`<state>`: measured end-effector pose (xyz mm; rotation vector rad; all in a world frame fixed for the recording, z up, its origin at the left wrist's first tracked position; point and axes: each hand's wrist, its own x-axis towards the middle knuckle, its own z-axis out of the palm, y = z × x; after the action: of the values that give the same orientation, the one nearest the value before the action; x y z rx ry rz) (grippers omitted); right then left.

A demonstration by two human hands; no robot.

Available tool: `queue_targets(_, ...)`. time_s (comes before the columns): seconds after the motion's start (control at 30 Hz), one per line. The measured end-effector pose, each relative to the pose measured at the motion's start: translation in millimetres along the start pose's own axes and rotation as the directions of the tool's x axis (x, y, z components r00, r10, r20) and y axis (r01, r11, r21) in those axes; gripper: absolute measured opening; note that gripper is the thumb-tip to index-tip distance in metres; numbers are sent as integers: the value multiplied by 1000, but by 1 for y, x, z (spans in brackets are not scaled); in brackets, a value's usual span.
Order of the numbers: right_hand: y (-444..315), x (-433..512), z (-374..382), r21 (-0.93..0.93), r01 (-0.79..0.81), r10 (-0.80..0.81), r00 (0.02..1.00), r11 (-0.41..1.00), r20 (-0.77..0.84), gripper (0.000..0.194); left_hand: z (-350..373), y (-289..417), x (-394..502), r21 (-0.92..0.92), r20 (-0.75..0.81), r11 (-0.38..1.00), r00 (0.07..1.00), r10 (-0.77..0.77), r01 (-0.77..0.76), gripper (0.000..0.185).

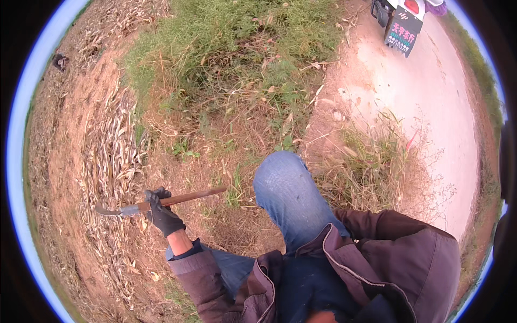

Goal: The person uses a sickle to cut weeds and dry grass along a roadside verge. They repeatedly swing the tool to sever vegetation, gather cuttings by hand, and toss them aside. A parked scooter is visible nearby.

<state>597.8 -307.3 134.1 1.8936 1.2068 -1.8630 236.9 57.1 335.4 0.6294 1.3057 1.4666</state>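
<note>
My left hand [163, 212], in a dark glove, is closed around the wooden handle of a sickle [194, 196]. The handle reaches right towards my raised knee in blue jeans [282, 181]. At its left end a metal socket and a curved blade [108, 210] stand out over dry corn leaves. My right hand is out of view; that arm's brown sleeve [375, 224] bends behind the raised knee, and its end is hidden there. Before me lie dry grass and low green weeds [185, 149].
Cut corn stalks and leaves [113, 149] lie in a long row at left. Tall green weeds [242, 40] grow ahead. A pale track [436, 101] runs at right, with part of a vehicle and its mud flap [404, 32] bearing writing. A dark figure [60, 61], too small to identify, is far left.
</note>
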Motion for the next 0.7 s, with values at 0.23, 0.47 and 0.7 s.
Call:
queue_targets(0.23, -40, -13, -11, 38, 151, -115, 869, 988, -481, 51, 115, 107, -75, 78, 505, 927, 816, 280, -366, 37)
queue_targets(0.47, -117, -123, -88, 441, 868, -165, 481, 228, -861, 38, 218, 75, -138, -68, 640, 981, 746, 183, -182, 38)
queue_targets(0.7, -117, -139, -141, -347, -41, -341, 107, 937, -934, 42, 253, 1, -144, -67, 724, 998, 688, 52, -5, 25)
